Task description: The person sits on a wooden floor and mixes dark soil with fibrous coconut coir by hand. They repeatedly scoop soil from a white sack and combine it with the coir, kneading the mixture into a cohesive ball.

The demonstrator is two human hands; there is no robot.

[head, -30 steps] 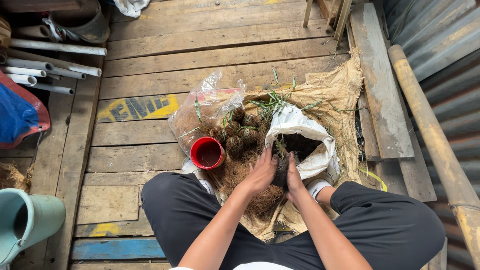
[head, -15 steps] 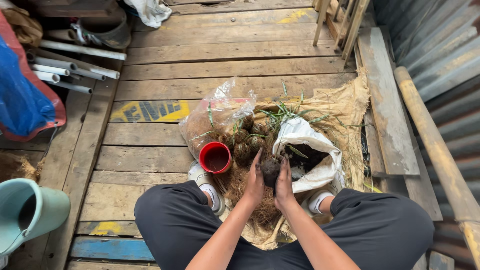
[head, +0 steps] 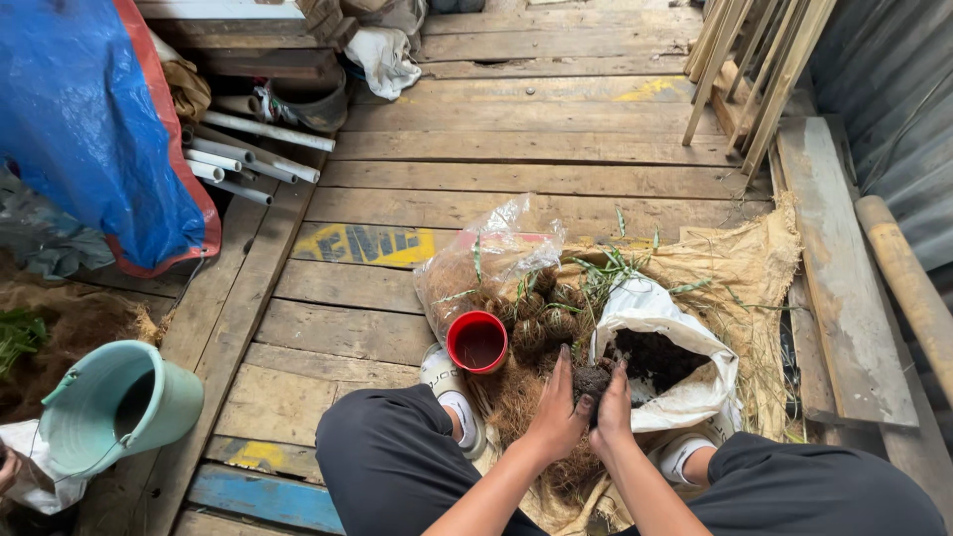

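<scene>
Both hands meet over a pile of brown fibre (head: 516,397) between my knees. My left hand (head: 558,415) and my right hand (head: 613,409) press together around a dark clump of soil (head: 592,381). Just right of them stands a white sack (head: 660,362), its mouth open on dark soil. Several round fibre-wrapped balls (head: 544,316) with green shoots lie beyond my hands. A small red cup (head: 477,341) stands to their left. Behind the cup a clear plastic bag (head: 486,263) holds more fibre.
All of this rests on burlap sacking (head: 735,258) over a plank floor (head: 516,149). A teal bucket (head: 114,402) stands at lower left, a blue tarp (head: 89,129) and white pipes (head: 248,159) at upper left. Wooden slats (head: 745,69) and a thick pole (head: 908,278) line the right side.
My hands drew back a little from the sack's mouth and closed around the soil clump. My head view swung left and up, bringing in more of the tarp and bucket.
</scene>
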